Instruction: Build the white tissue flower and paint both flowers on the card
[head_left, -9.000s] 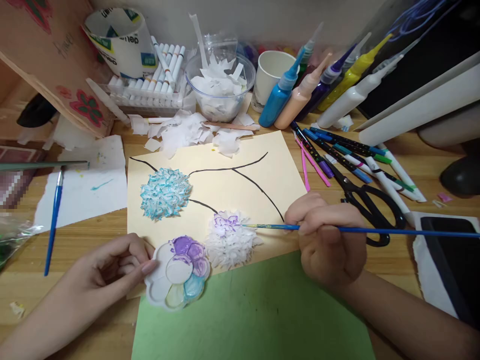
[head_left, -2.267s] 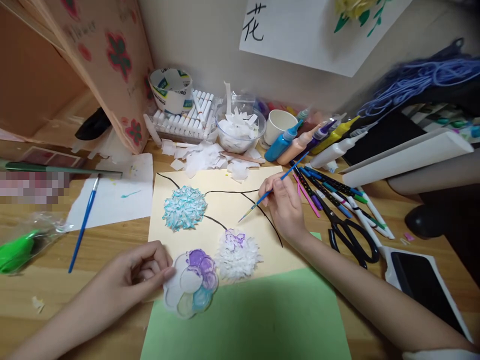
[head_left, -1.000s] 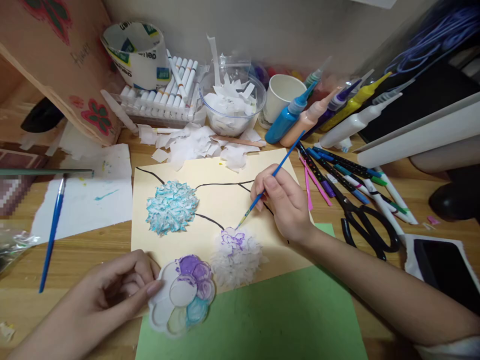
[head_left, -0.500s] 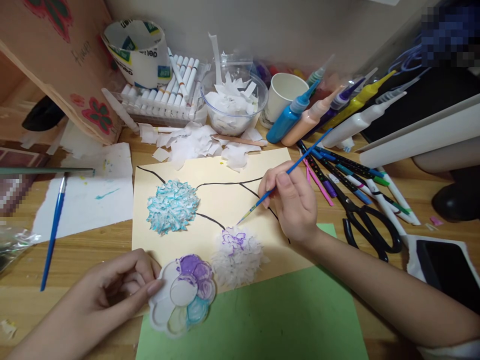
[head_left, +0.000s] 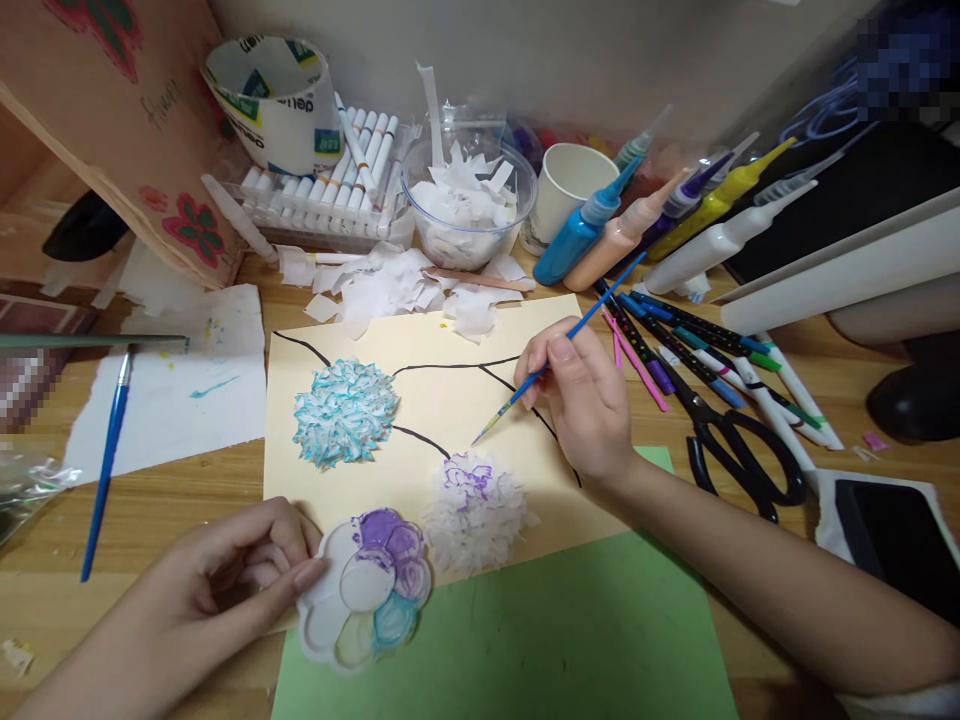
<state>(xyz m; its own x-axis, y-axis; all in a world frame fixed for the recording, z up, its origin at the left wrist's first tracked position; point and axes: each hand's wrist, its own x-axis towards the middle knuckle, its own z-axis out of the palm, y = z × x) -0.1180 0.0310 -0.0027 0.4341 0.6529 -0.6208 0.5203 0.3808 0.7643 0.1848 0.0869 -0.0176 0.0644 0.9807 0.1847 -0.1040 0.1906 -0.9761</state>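
My right hand [head_left: 581, 400] is closed around a thin blue paintbrush [head_left: 525, 385], its tip just above the upper edge of a white paper pompom flower [head_left: 480, 520]. Purple paint lines that flower's upper petals. Between thumb and fingers, my left hand [head_left: 247, 575] grips the left rim of a flower-shaped paint palette [head_left: 322, 620]. Purple, light blue and pale yellowish paint lie in its wells. A cream paper sheet [head_left: 465, 405] with black branch lines carries the white flower and a blue-tipped paper flower [head_left: 346, 412]. Green paper [head_left: 510, 650] lies in front, partly beneath the palette.
Behind the sheet are paper scraps [head_left: 390, 285], a clear bowl of scraps [head_left: 469, 210], a paper cup [head_left: 574, 185] and paint bottles [head_left: 574, 240]. Black scissors [head_left: 742, 450] and several markers [head_left: 705, 340] lie right. A second paintbrush [head_left: 109, 470] rests on the left.
From nine seconds ago, my right hand has turned, so the brush slants up instead of lying level. In the last second its tip lifted slightly off the flower. My left hand keeps the palette.
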